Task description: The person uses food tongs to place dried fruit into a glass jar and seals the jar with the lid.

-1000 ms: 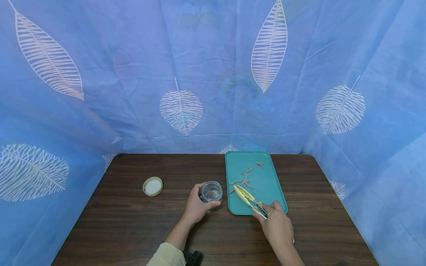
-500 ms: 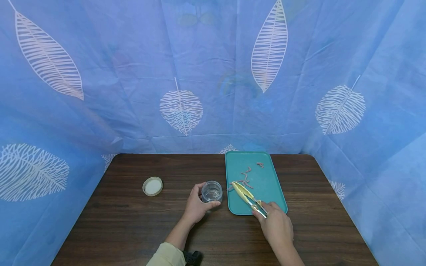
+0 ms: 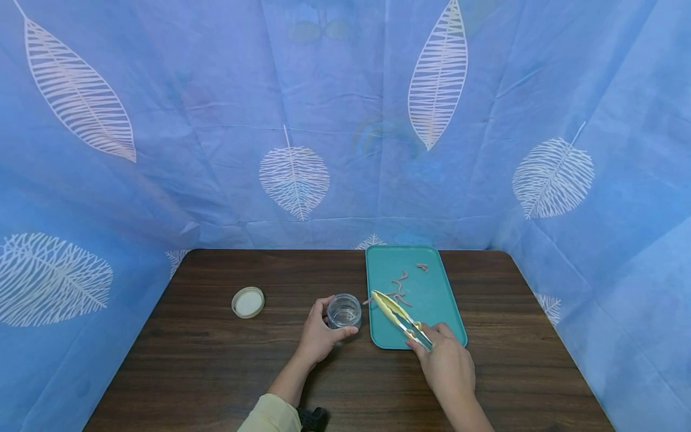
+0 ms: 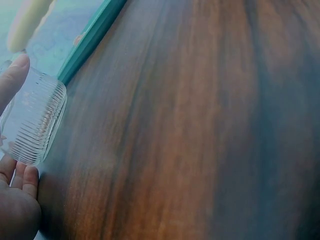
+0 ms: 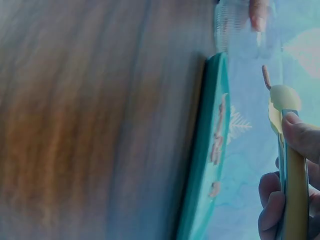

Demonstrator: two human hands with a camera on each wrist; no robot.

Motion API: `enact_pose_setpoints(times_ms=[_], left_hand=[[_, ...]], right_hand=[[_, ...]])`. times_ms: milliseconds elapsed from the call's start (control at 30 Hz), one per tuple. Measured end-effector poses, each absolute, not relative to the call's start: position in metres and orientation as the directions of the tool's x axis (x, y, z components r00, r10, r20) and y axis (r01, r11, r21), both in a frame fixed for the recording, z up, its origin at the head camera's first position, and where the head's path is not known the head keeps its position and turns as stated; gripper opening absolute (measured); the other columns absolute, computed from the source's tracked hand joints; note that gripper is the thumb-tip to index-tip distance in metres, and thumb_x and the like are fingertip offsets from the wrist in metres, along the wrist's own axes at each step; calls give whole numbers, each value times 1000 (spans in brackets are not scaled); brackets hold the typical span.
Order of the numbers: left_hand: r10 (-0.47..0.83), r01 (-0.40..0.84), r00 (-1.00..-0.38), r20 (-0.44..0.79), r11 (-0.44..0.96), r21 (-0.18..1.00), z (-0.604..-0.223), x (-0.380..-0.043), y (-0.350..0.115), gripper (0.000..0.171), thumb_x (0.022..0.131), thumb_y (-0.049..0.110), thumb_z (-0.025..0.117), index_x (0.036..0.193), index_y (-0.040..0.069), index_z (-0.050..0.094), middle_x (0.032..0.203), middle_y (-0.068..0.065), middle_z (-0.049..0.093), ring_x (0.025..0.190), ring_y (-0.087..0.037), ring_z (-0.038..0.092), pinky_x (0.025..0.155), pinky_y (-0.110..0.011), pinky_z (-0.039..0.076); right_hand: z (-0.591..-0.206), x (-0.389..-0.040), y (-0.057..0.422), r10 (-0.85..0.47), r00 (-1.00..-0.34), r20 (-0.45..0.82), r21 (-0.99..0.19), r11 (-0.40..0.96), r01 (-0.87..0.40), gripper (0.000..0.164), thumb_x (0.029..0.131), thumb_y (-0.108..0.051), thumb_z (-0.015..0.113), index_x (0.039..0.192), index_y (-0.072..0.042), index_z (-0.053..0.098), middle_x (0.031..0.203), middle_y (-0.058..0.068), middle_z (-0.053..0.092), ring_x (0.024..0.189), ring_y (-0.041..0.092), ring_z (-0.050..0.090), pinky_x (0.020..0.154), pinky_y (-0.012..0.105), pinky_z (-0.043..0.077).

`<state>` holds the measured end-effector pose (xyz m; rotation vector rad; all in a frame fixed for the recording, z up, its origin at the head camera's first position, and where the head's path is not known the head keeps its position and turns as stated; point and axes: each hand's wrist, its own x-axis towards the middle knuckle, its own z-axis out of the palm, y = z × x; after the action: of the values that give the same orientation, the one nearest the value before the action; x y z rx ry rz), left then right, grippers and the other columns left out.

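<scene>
My left hand (image 3: 317, 336) grips a clear ridged jar (image 3: 344, 312), thumb on the near side and fingers behind. The jar stands uncovered on the table, left of the teal tray (image 3: 432, 318). In my right hand (image 3: 449, 360) is a pair of tongs (image 3: 394, 312) with pale yellow tips. A pinkish worm-like piece (image 5: 266, 76) pokes out from the squeezed tips in the right wrist view. In the head view those tips hang over the tray's left edge, close to the jar. Several more pink worm-like pieces (image 3: 402, 287) lie on the tray.
A round lid (image 3: 248, 302) with a white inside lies on the dark wooden table (image 3: 205, 360), left of the jar. Blue cloth (image 3: 345, 180) with white leaf prints hangs behind and at both sides.
The tongs have closed on one worm-like piece at the tray's left side. They have moved up and left with it, towards the jar. My left hand and the jar keep their place.
</scene>
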<state>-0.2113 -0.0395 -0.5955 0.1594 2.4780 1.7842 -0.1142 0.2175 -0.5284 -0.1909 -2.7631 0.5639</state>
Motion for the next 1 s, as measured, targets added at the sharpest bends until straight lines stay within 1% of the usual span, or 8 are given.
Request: enact_pose_setpoints(times_ms=[133,200,433,633,867,1000], left_hand=[[128,36,-992,-6,318,947,-596,-212,-39,89,80,35,99,152,11,51,145,-15,59,131,-33,62,111,-53,53],[125,36,-992,-5,323,946,-596,-212,-39,90,80,36,99,152,11,51,145,-15,59,131,-33,62,112,-53,54],[129,35,-992,-8,326,945,-595,-212,-39,90,80,35,99,153,11,51,145,-15,60,132,-32,61,113,-53,53],[133,39,-991,-3,311,949,-594,-212,-40,88,81,32,99,152,10,51,144,-14,60,130,-30,61,112,-51,52],[139,48,-990,4,318,947,-596,-212,-40,89,82,34,98,153,10,51,144,-14,60,130,-30,61,110,-50,53],[139,49,-990,4,322,945,-596,-212,-41,90,81,36,99,153,11,51,144,-14,61,130,-30,61,111,-50,52]], right_hand=[[-522,-113,212,166,-929,332,-400,916,20,47,83,-32,96,120,-5,83,102,7,76,67,16,66,51,32,51],[-519,-112,209,160,-926,343,-403,915,9,47,82,-31,97,119,-5,84,101,7,76,69,15,66,52,31,50],[-516,-109,196,169,-943,285,-427,904,34,49,81,-33,97,121,-7,84,102,5,75,70,12,63,52,27,47],[-516,-106,186,150,-958,246,-422,906,34,50,82,-35,96,123,-10,83,103,2,74,68,8,60,52,27,46],[-518,-103,180,132,-965,228,-406,913,29,50,80,-36,96,122,-12,84,102,2,72,66,9,59,51,29,46],[-519,-103,180,130,-965,228,-396,918,30,53,79,-37,97,123,-10,83,101,2,72,66,10,59,51,30,46]])
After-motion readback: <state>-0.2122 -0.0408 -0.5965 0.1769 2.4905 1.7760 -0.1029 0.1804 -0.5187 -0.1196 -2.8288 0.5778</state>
